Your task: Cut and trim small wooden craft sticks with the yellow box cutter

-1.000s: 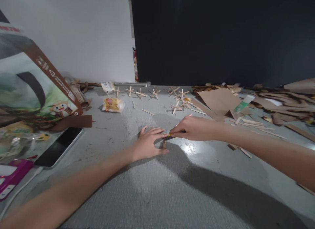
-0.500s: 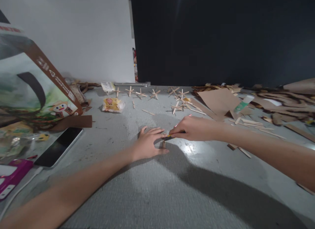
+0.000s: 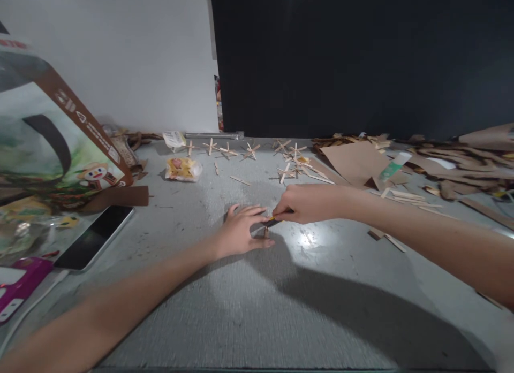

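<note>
Since the last frame, the right hand (image 3: 295, 203) has rolled over slightly and now hides more of the tool (image 3: 271, 221); the view has shifted a touch too. Left hand (image 3: 239, 231) stays put. Right hand pinches the tool, black and yellow, front end pointing at the left hand. Left hand is spread low over the bench (image 3: 225, 319), fingers fanned, thumb apart. Small brown piece (image 3: 266, 233) sits in the gap between left thumb and forefinger, just under the tool's front end; can't tell whether the fingers touch it, or the tool does.

Beyond the hands: a row of crossed sticks (image 3: 211, 146) at the back, a yellow packet (image 3: 181, 169) near its left end. Right side: cardboard (image 3: 349, 160), a green-white tube (image 3: 395, 167) leaning near it, loose sticks (image 3: 409, 195) in front. Left side: big printed bag (image 3: 46, 143), phone (image 3: 96, 238) lying screen up, purple power strip (image 3: 26, 282), white cable (image 3: 24, 315). Black panel (image 3: 361, 62) and white wall (image 3: 120, 57) behind.
</note>
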`<action>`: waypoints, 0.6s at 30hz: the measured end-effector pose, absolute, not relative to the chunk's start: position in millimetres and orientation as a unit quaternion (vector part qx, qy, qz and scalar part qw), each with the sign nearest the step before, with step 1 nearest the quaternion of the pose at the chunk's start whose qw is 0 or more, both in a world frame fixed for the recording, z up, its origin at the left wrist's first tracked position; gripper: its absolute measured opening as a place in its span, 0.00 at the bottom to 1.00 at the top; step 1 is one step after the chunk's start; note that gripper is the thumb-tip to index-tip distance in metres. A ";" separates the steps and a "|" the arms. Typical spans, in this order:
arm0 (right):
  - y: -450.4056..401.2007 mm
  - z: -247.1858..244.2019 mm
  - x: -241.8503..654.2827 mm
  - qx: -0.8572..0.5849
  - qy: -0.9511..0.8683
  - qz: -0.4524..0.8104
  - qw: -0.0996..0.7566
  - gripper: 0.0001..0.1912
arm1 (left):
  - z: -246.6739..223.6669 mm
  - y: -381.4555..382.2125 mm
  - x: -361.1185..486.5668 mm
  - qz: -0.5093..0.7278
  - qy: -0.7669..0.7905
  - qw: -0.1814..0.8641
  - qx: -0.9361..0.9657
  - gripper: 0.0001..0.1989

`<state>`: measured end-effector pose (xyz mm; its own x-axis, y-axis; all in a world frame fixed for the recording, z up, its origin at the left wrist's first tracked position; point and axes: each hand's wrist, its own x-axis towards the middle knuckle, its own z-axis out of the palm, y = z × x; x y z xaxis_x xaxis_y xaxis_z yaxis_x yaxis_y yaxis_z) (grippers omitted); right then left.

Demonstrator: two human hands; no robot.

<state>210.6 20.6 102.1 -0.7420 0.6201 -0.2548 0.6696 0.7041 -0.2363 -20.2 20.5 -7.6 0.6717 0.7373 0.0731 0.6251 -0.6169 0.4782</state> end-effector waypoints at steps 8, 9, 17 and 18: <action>19.6 108.3 197.5 0.357 0.914 -0.153 0.114 0.20 | -9.5 24.4 -23.1 0.137 0.365 0.219 0.894 0.37; 20.1 108.1 197.1 0.359 0.913 -0.155 0.120 0.20 | -10.5 25.0 -23.2 0.140 0.365 0.218 0.894 0.37; 16.2 108.9 188.5 0.377 0.911 -0.097 0.140 0.20 | -15.0 25.3 -22.0 0.154 0.371 0.207 0.892 0.34; 14.3 110.2 186.4 0.383 0.907 -0.090 0.148 0.20 | -14.9 25.5 -22.1 0.154 0.370 0.208 0.892 0.34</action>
<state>186.4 14.3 110.2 -0.6622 0.6691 -0.3374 0.7221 0.6900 -0.0490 -22.1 25.5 -14.9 0.6786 0.7245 0.1209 0.5961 -0.6394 0.4857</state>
